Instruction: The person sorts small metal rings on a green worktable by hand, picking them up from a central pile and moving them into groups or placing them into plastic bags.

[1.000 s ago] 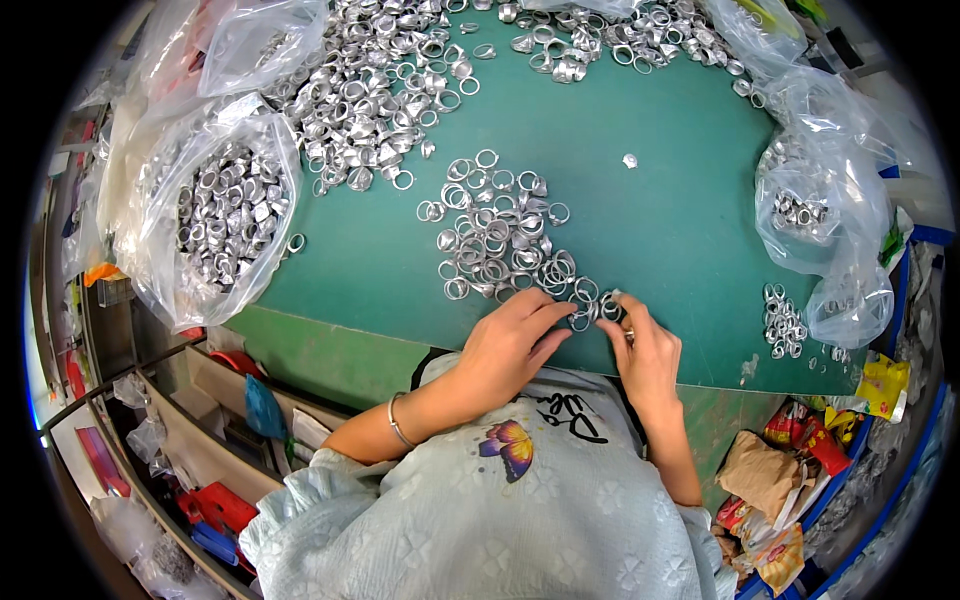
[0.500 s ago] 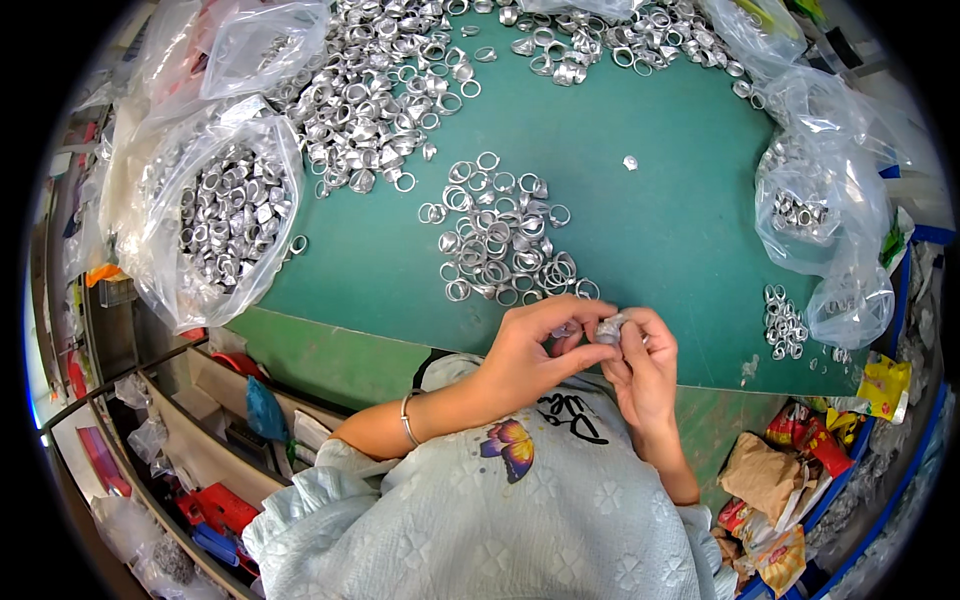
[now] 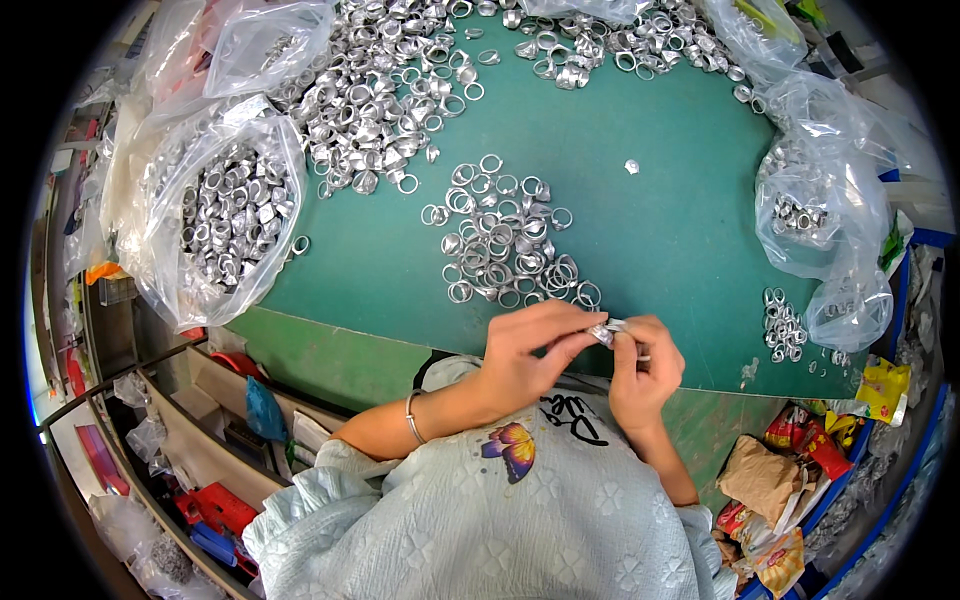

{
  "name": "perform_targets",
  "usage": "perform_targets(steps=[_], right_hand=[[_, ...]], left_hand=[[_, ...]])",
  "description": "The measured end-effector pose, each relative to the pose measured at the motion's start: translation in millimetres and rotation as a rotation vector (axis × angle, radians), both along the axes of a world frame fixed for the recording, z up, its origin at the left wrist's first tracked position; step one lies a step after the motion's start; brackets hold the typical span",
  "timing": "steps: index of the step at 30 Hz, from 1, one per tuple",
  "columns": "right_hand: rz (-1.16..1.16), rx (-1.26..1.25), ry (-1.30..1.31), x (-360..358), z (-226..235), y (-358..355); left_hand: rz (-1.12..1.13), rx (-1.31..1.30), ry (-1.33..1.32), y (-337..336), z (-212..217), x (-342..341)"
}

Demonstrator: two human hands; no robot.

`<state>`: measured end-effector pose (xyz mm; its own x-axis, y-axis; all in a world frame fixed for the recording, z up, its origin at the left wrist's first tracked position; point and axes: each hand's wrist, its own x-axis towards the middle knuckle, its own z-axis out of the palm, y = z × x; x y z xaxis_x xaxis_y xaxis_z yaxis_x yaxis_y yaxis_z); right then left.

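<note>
**A:** While both hands meet at the near edge of the green surface (image 3: 650, 230), the left hand (image 3: 530, 350) and right hand (image 3: 645, 370) are each closed in a pinch on one small silver metal piece (image 3: 606, 331); it sits between the fingertips, just off the surface edge, above the lap.

**B:** Risk?

**A:** Piece is small and shiny; a slip of either pinch likely drops it into the lap or down past the edge; hard to recover there. Also the loose ring pile (image 3: 510, 245) lies just beyond the knuckles; a forearm sweep could scatter rings off the edge.

**B:** Bags?

**A:** Clear plastic bag (image 3: 225, 215) at left, open, full of silver rings; mouth leans toward the surface, could spill if nudged. Second clear bag (image 3: 820, 225) at right, mostly empty, crumpled; a few rings beside it (image 3: 782, 325). Big loose heap (image 3: 380, 90) at far left of surface.

**B:** Labels?

**A:** Yellow packet (image 3: 880, 385) off the right edge; red and brown wrappers (image 3: 780, 470) below it; print too small to tell.
</note>
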<state>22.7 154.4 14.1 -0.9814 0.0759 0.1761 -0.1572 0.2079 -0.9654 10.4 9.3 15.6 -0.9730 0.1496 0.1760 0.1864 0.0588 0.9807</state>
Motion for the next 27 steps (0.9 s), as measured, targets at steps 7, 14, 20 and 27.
perform_targets(steps=[7,14,20,27], right_hand=[[0.061,0.4,0.419,-7.8,2.0,1.3],[-0.005,0.335,0.48,-0.2,-2.0,0.9],[0.126,0.346,0.463,-9.3,6.7,2.5],[0.386,0.402,0.249,-19.5,11.7,12.2]], left_hand=[[-0.209,0.415,-0.616,-6.2,13.1,2.3],[-0.157,0.134,-0.183,-3.6,15.1,2.6],[-0.206,0.147,-0.29,-7.6,14.8,-4.7],[-0.077,-0.013,-0.177,-17.5,14.6,-4.7]])
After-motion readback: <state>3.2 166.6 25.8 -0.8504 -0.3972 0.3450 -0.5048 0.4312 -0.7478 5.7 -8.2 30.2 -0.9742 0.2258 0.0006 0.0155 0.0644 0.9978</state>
